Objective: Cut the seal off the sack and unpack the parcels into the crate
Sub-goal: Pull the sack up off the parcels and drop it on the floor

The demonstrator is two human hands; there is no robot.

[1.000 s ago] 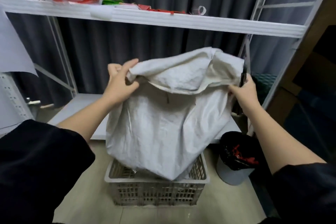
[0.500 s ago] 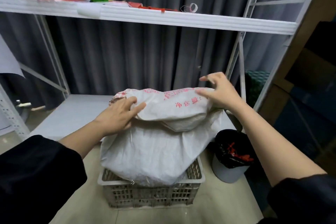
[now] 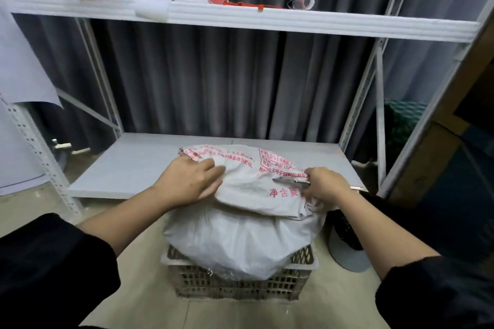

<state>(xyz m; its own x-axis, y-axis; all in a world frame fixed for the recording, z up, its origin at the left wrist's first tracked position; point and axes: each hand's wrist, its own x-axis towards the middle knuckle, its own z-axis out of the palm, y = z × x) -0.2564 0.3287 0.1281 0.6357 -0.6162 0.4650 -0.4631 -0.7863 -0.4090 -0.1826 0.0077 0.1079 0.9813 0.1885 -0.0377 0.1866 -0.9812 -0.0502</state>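
Woven sack (image 3: pixel 240 238) sits in plastic crate (image 3: pixel 240 283), printed top folded flat, long axis left-right. Left hand (image 3: pixel 187 181) presses fold, fingers clenched on fabric; right hand (image 3: pixel 324 185) grasps cutter (image 3: pixel 290 181), blade pointing left along fold, nearer seam.

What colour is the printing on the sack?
Red, on the white woven sack; the head view shows it best, near the right hand.

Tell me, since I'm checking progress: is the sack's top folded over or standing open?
Folded over. The sack's printed top lies flat across its bulging body, pressed by the left hand and right hand.
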